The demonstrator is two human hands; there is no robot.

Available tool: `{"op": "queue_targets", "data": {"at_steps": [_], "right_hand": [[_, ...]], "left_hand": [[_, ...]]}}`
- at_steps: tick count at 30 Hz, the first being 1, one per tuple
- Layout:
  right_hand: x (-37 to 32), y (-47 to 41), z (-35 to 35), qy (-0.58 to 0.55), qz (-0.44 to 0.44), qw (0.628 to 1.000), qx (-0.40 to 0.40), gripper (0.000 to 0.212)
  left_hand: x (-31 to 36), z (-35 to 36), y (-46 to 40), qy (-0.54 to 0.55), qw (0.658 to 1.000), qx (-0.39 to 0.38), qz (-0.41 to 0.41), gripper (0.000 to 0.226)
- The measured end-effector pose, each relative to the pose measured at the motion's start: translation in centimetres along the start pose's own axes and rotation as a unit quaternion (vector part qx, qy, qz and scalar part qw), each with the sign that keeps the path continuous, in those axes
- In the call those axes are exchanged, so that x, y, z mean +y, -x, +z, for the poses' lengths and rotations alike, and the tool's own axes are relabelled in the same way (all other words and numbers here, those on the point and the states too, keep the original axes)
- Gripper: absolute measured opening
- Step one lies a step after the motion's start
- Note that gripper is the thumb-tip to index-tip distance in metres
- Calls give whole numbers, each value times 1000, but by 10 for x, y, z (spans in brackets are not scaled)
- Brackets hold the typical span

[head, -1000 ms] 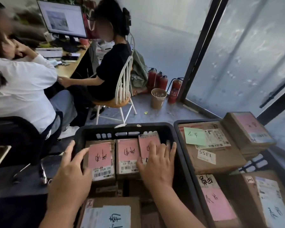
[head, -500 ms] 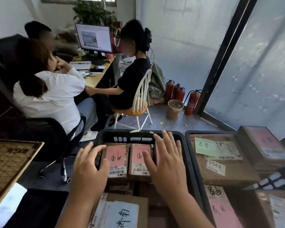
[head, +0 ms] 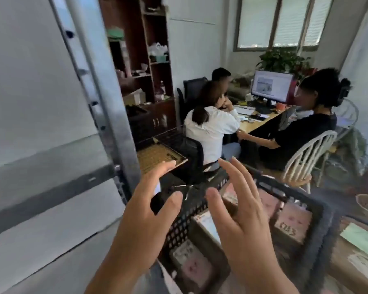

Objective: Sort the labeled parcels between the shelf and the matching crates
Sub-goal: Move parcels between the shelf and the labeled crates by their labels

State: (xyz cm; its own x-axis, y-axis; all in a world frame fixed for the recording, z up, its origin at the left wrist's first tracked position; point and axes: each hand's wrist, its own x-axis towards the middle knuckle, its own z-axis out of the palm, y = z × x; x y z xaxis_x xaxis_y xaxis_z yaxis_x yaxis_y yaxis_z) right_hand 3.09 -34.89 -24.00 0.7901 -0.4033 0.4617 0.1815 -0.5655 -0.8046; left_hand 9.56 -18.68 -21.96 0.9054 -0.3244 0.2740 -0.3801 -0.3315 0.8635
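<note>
Beneath my hands, a pink label (head: 293, 224) on one parcel in the black crate (head: 319, 211) bears handwritten digits, blurred beyond reading. Other labels illegible.

My crate (head: 319, 228) is black with a lattice wall; the parcels (head: 293, 224) in it are brown cardboard with pink labels, one pale blue. A green note (head: 361, 240) sits on the brown box at the right edge. The shelf post (head: 115, 115) beside me is grey metal.

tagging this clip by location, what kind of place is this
Probably a small office that also handles parcels: people sit at a desk with a monitor, and a black crate of labeled parcels stands before the open hands.
</note>
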Motion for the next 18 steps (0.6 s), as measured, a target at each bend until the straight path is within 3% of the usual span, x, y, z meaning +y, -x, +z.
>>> {"op": "queue_targets", "data": {"at_steps": [8, 11, 18], "right_hand": [[-145, 77, 113, -97, -164, 961, -201, 59], [-210, 124, 159, -119, -211, 934, -262, 54], [-371, 291, 278, -221, -277, 863, -360, 66]], "left_hand": [[10, -197, 174, -116, 956, 261, -69, 45], [12, -265, 250, -157, 925, 333, -90, 49], [8, -419, 451, -209, 857, 445, -156, 48]]}}
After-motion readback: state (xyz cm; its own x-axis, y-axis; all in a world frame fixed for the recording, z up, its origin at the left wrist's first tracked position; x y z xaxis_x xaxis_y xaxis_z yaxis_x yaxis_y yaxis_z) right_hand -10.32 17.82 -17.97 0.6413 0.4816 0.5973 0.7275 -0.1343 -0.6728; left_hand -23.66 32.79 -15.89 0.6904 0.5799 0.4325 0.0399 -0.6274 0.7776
